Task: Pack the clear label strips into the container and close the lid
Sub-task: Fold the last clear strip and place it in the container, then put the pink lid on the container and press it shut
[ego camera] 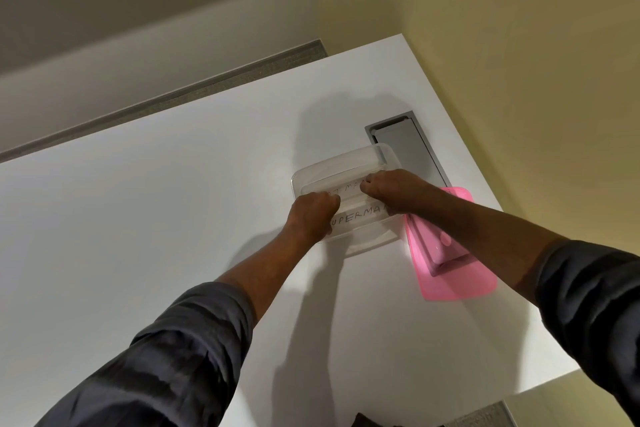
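A: Left hand (pixel 313 210) curled tight, pinching the near-left end of a clear strip (pixel 349 192) inside the container (pixel 332 170). Right hand (pixel 389 189) closed too, gripping the strip's right end.

B: Placement?

A: Both hands down in the open container, far right on the table (pixel 173 184). Second strip (pixel 356 220) lying flat just nearer, under the wrists.

B: Lid?

A: Pink lid (pixel 460 284) off, flat on the table just right of the container, partly over a grey hatch (pixel 412 149).

B: Best handling?

A: Probably lowering both ends level, pressing flat beside the other strip, no overlap, no curl above the rim. Then releasing and reaching right for the lid.

B: Writing?

A: Handwritten "SUPERMA…" on the near strip, last letters covered. On the held strip, faint "…T MA…", rest hidden by fingers. No brand visible.
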The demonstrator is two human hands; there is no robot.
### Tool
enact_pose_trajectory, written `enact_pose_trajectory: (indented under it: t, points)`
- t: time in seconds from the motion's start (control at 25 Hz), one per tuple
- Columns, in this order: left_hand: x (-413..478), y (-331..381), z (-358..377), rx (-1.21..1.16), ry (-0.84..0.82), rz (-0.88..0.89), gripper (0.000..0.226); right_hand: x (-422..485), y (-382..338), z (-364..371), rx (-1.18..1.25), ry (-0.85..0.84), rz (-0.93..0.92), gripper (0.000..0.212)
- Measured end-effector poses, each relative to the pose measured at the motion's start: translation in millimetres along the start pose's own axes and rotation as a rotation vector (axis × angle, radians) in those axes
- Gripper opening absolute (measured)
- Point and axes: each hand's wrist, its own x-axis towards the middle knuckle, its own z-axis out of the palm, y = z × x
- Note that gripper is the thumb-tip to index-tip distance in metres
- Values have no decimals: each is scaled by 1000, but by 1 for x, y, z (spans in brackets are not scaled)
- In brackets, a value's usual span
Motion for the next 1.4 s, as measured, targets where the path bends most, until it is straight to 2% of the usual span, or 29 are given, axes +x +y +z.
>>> enact_pose_trajectory:
  t: [0.24,0.36,0.44,0.52,0.6,0.64,0.72,0.8,0.84,0.92,1.04,1.12,1.16,1.24,1.32,1.4]
  points:
    - [-1,1,0,-20,-12,-16,48,-3,0,0,38,19,17,45]
    - [-5,1,-9,-121,21,-59,55,-12,1,-7,172,95,53,44]
    - [-14,8,-16,-243,146,-103,50,-24,2,-16,361,199,121,50]
    - [-26,24,-24,-476,369,-148,39,-41,5,-25,542,339,199,50]
    - [-38,47,-31,-722,536,-174,27,-64,7,-26,629,486,267,41]
    - [-41,61,-31,-844,556,-184,22,-77,8,-23,654,554,315,35]
    - [-46,92,-26,-1178,421,-270,14,-103,12,-10,723,633,477,27]
    - [-48,121,-16,-1507,138,-426,13,-127,17,11,823,627,684,23]
    - [-50,134,-9,-1584,27,-475,14,-138,17,23,873,613,778,22]
    - [-49,157,4,-1624,-109,-517,17,-158,17,47,964,598,919,21]
    - [-44,175,15,-1596,-161,-580,27,-178,12,77,1004,556,1044,28]
    - [-41,183,15,-1577,-174,-603,20,-186,7,91,982,499,1114,36]
    - [-40,185,15,-1570,-186,-609,14,-188,5,95,965,473,1140,37]
    - [-37,189,16,-1545,-219,-598,23,-192,1,103,951,442,1177,38]
    - [-36,192,14,-1507,-238,-591,22,-195,-1,109,971,396,1195,43]
    - [-35,195,14,-1526,-258,-588,20,-198,-3,115,978,364,1183,37]
